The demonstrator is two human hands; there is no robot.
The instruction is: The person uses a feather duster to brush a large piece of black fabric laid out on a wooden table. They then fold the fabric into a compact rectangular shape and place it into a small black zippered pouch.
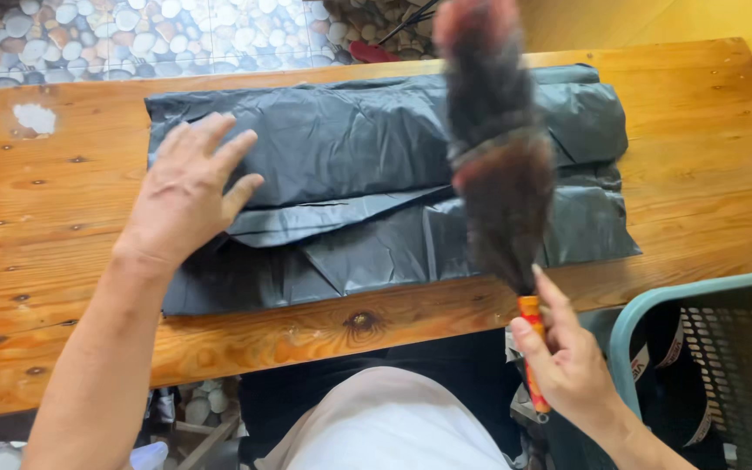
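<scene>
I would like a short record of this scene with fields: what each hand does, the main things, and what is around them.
left hand: the left hand lies flat, fingers spread, on the black plastic bags
right hand: the right hand grips the orange handle of a feather duster, its dark feathers raised over the bags
bags: folded, stacked in layers, wrinkled
surface: wooden table
nearby: a teal mesh basket at the right edge; pebble floor beyond the table

Wooden bench (pixel 698 148); teal mesh basket (pixel 724 348) just right of bench, pebble floor (pixel 132 35) beyond bench, red object (pixel 372 52) past far edge.
</scene>
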